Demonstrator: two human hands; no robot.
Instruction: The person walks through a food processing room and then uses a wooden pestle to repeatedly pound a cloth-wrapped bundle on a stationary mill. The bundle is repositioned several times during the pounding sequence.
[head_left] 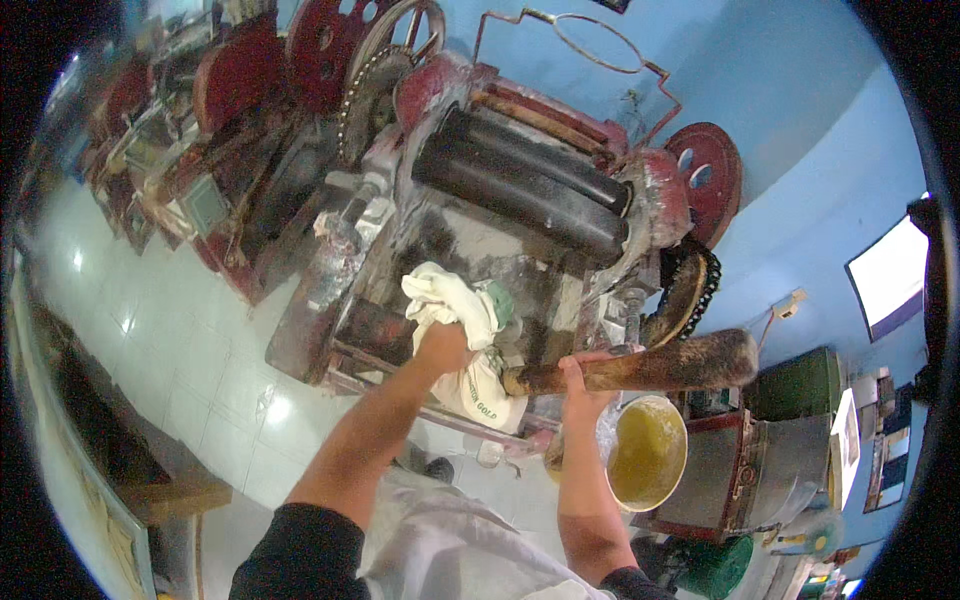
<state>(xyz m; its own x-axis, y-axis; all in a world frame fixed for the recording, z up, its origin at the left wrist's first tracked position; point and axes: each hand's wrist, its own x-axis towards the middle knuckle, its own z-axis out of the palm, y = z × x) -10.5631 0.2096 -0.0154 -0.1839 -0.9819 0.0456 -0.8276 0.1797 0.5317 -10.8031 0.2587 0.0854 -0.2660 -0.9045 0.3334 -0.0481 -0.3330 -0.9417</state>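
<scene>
My left hand is closed around a bunched white cloth with green print, held over the front of a roller machine. The cloth hangs below the fist, its lower part beside the narrow end of a thick, club-like brown bar with a worn, dark surface. My right hand grips that bar, which lies nearly level and points right. Whether the cloth touches the bar, I cannot tell. Behind my hands, the machine carries two long black rollers in a dusty frame.
A pale bucket, yellowish inside, stands just right of my right forearm. Chained sprockets flank the machine. More dark-red machinery is at the far left, above white floor tiles. A blue wall rises behind.
</scene>
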